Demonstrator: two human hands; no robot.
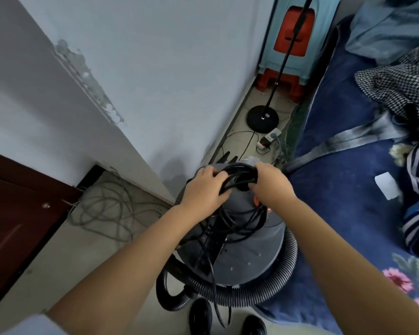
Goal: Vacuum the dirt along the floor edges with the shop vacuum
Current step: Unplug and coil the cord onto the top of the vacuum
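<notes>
A grey shop vacuum point(249, 257) stands on the floor in front of me, between the wall and the bed. Its ribbed black hose point(266, 293) curls around its base. A coil of black power cord point(240, 175) lies on top of the vacuum, with loose loops hanging down over the lid. My left hand point(206, 187) grips the left side of the coil. My right hand point(271, 182) grips its right side. Both hands are closed around the cord strands.
A white wall point(143, 81) runs on the left, and a dark red door point(17, 213) stands at lower left. Grey cables point(107, 211) lie tangled on the floor. A blue bed point(348, 189) with clothes fills the right. Beyond are a black stand base point(263, 117), a power strip point(269, 140) and stacked stools point(290, 44).
</notes>
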